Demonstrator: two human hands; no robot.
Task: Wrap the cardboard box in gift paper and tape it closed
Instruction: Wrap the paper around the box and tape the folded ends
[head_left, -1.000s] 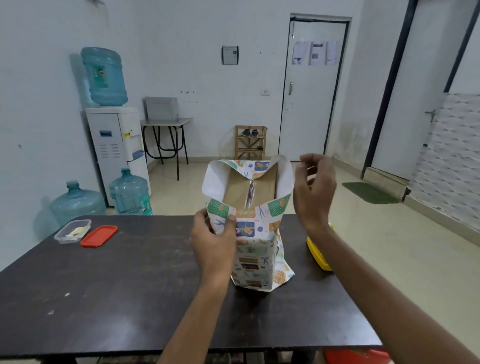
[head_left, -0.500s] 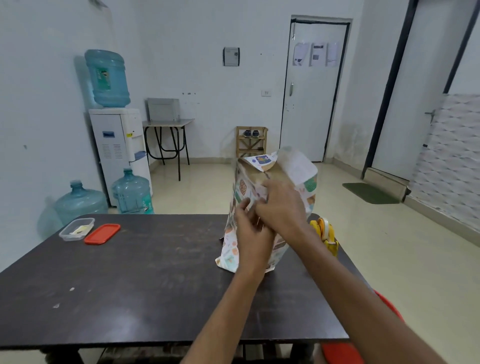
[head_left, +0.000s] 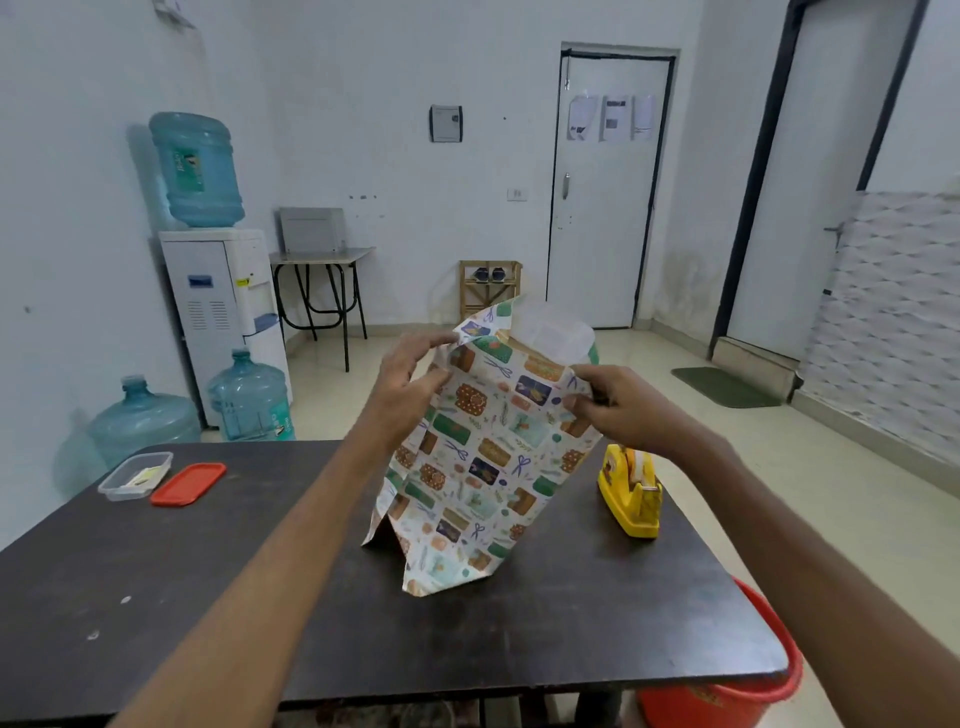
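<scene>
Probably light and easily creased, the gift paper (head_left: 483, 457) is pinched by the left hand (head_left: 410, 374) and right hand (head_left: 618, 408) at the stiff cardboard box's (head_left: 519, 345) upper edges, the best hold.

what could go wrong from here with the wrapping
1. The wrapped box stands tilted on the table, steadied only by the left hand and right hand pinching it up top; it could tip or slide.
2. Its top flap looks untaped; freeing a hand to reach the dispenser may let the folds spring open.
</scene>
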